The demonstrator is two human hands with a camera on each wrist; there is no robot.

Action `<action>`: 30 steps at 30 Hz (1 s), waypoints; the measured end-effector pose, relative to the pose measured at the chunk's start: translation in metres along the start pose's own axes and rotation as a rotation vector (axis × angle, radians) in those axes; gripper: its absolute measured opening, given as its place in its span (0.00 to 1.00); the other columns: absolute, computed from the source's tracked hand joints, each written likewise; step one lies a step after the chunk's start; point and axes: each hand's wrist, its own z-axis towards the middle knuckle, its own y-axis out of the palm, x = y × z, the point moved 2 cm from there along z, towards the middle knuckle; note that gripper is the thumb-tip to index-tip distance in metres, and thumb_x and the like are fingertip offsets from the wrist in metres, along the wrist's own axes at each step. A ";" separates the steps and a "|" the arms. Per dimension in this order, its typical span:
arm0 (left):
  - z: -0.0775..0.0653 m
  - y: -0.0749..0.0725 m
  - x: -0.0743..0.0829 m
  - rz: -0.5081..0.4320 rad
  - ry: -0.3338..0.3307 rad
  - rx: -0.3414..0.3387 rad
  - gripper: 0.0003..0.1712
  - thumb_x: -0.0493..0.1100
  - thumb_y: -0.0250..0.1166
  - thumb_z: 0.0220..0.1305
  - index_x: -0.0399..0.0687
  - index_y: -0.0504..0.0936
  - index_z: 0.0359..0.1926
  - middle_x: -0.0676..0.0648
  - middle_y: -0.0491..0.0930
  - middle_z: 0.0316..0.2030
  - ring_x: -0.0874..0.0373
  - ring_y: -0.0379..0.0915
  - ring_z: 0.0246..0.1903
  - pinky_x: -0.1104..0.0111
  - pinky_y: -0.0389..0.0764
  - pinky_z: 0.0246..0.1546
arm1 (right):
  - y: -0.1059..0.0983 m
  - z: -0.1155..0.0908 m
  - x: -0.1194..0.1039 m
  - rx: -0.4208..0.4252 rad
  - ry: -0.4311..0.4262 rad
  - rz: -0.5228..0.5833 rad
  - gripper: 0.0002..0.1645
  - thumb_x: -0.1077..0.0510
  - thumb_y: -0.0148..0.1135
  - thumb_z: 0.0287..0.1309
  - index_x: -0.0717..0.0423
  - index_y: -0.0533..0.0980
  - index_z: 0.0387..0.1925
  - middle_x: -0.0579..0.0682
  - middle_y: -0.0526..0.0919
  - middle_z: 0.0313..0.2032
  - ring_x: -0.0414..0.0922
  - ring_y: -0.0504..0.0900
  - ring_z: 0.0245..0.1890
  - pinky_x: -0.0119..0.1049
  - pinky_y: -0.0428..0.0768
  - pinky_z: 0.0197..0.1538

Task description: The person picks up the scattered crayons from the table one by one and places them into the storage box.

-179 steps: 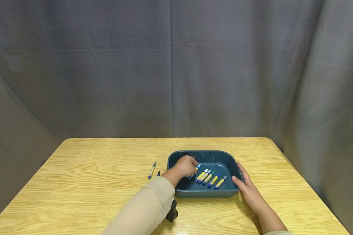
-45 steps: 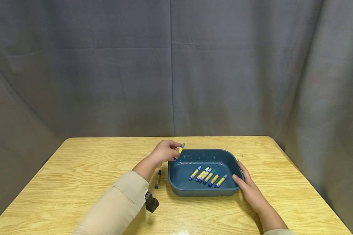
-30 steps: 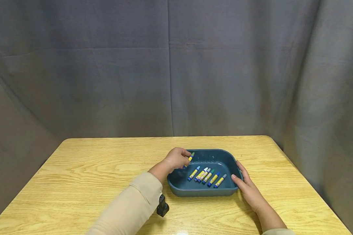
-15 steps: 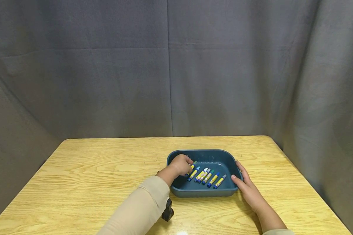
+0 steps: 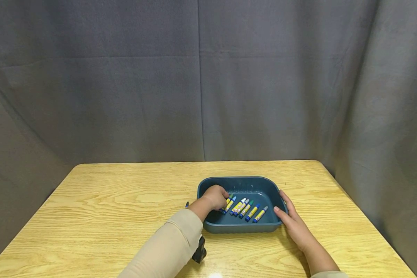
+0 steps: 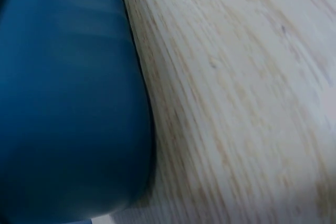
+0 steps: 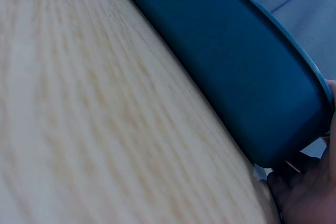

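Observation:
A dark blue-green plastic tray (image 5: 243,228) stands on the table, with several yellow-wrapped crayons lying slanted side by side inside, a light blue crayon (image 5: 229,205) among them. Reaching over its left side, my left hand (image 5: 214,196) pinches an olive-green crayon (image 5: 231,196) down at the tray floor, left of the light blue one; the fingers hide most of it. At the tray's right end my right hand (image 5: 294,226) grips the rim, thumb on the near side. The right wrist view shows fingers (image 7: 304,184) at the tray's lower corner.
Left of the tray, the tip of a dark crayon (image 5: 187,204) shows on the wooden table (image 5: 107,216), mostly hidden by my left forearm. A black wrist camera (image 5: 199,251) hangs under the left sleeve. Grey curtains (image 5: 208,77) surround the table.
The left hand let go of the light blue crayon in the tray, picked up the olive-green crayon from the table, and carried it right and down into the tray. My right hand stayed put.

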 end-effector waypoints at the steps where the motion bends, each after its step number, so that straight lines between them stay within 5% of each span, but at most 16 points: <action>1: 0.000 0.000 0.000 0.003 0.001 -0.001 0.21 0.26 0.63 0.54 0.35 0.84 0.51 0.41 0.85 0.42 0.63 0.67 0.19 0.76 0.69 0.19 | 0.000 0.000 0.000 0.001 -0.002 0.002 0.42 0.48 0.45 0.73 0.45 0.37 0.78 0.58 0.32 0.78 0.63 0.29 0.76 0.70 0.35 0.71; 15: 0.000 -0.002 0.001 0.010 -0.020 -0.022 0.20 0.28 0.67 0.54 0.35 0.83 0.51 0.41 0.84 0.43 0.60 0.74 0.25 0.72 0.79 0.26 | 0.001 0.000 -0.001 0.000 -0.014 0.022 0.43 0.49 0.45 0.73 0.47 0.37 0.78 0.60 0.32 0.78 0.64 0.29 0.76 0.70 0.34 0.70; 23: -0.008 -0.016 0.005 -0.009 0.055 -0.011 0.22 0.33 0.67 0.58 0.36 0.80 0.55 0.40 0.82 0.48 0.56 0.78 0.28 0.68 0.81 0.31 | 0.001 0.001 0.001 -0.003 0.005 0.007 0.43 0.47 0.45 0.73 0.45 0.37 0.78 0.59 0.32 0.78 0.64 0.30 0.76 0.70 0.35 0.70; 30: -0.016 -0.040 0.006 -0.119 0.141 0.012 0.25 0.33 0.66 0.58 0.33 0.78 0.58 0.41 0.80 0.40 0.51 0.79 0.33 0.67 0.83 0.34 | -0.001 0.000 0.001 -0.004 0.018 0.002 0.42 0.47 0.45 0.73 0.43 0.36 0.78 0.59 0.33 0.78 0.64 0.30 0.76 0.71 0.35 0.70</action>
